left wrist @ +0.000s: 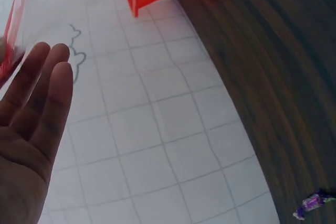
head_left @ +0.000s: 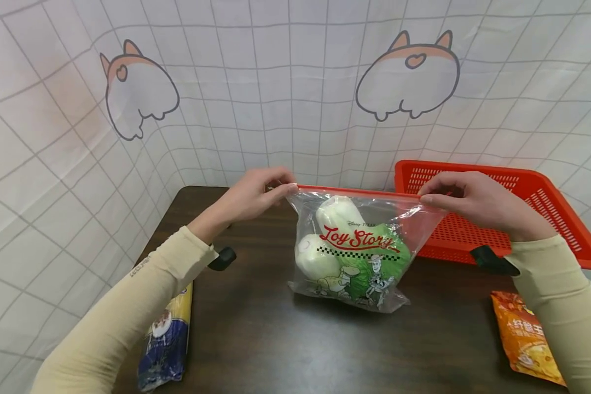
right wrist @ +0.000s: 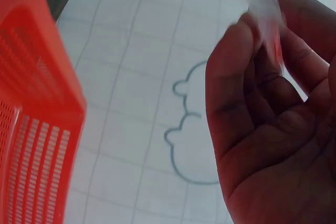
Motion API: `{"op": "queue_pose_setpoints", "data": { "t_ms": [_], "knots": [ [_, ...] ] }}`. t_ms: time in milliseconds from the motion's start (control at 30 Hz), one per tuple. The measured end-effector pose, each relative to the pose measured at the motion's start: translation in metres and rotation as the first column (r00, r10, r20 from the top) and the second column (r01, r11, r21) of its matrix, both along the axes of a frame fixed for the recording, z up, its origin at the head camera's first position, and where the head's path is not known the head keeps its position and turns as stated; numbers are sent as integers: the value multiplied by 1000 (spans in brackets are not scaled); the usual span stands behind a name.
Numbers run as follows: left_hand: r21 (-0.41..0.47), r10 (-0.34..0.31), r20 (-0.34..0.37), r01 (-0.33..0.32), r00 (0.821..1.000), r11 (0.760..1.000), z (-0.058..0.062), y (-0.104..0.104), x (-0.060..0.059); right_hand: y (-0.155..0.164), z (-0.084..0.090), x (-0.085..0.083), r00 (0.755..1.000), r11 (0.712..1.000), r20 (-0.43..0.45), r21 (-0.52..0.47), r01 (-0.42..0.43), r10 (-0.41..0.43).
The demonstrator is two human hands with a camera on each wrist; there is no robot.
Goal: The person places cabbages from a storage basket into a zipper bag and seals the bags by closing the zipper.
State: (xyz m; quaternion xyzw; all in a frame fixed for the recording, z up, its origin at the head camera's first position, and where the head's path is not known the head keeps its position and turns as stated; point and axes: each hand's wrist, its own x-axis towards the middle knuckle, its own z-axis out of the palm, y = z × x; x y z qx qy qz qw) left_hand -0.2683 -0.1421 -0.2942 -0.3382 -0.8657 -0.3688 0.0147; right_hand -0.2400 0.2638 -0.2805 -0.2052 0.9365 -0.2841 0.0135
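A clear zip bag [head_left: 359, 246] printed "Toy Story" stands on the dark table [head_left: 276, 339], with white and green plush vegetables [head_left: 335, 230] inside. Its red zip strip [head_left: 357, 192] runs taut across the top. My left hand [head_left: 287, 189] pinches the strip's left end, and my right hand [head_left: 425, 198] pinches the right end. In the right wrist view the right hand [right wrist: 262, 45] has thumb and fingers closed on clear plastic and red strip [right wrist: 275, 40]. In the left wrist view the left hand [left wrist: 37, 103] shows straight outer fingers beside the red strip [left wrist: 10, 45]; the pinch itself is hidden.
A red slotted basket [head_left: 546, 202] sits at the back right, just behind the bag. A blue and yellow pasta packet [head_left: 169, 334] lies at the front left, an orange snack packet [head_left: 524, 339] at the front right. A white grid cloth [head_left: 295, 109] walls the table.
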Motion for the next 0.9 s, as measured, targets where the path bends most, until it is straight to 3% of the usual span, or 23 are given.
{"op": "queue_pose_setpoints", "data": {
  "t_ms": [67, 300, 433, 533, 633, 767, 833, 900],
  "knots": [
    [32, 36, 19, -36, 999, 999, -1, -3, 1, 3, -1, -1, 1000, 1000, 8, 2, 6, -6],
    [210, 138, -92, -117, 986, 971, -7, -3, 6, 3, -1, -5, 997, 997, -63, -52, -51, 48],
    [154, 145, -74, -132, 987, 979, -6, -7, 5, 1, -4, -11, 991, 995, -82, 2, -103, 103],
    [96, 102, -29, -98, 994, 991, -1, -13, 7, 4, 1, -9, 980, 983, -87, 41, -178, 181],
    [81, -10, 49, 6, 999, 997, 9, -22, 11, 10, 9, -6, 950, 957, -111, 37, -288, 290],
    [136, -159, 202, 133, 966, 982, 22, -33, 18, 15, 17, -3, 889, 892, -107, -34, -450, 444],
    [163, -175, 266, 134, 948, 977, 24, -35, 16, 14, 18, -4, 888, 887, -80, -57, -457, 453],
    [158, -150, 286, 108, 946, 982, 21, -36, 10, 10, 16, -8, 909, 908, -41, -48, -416, 414]
  ]
}}
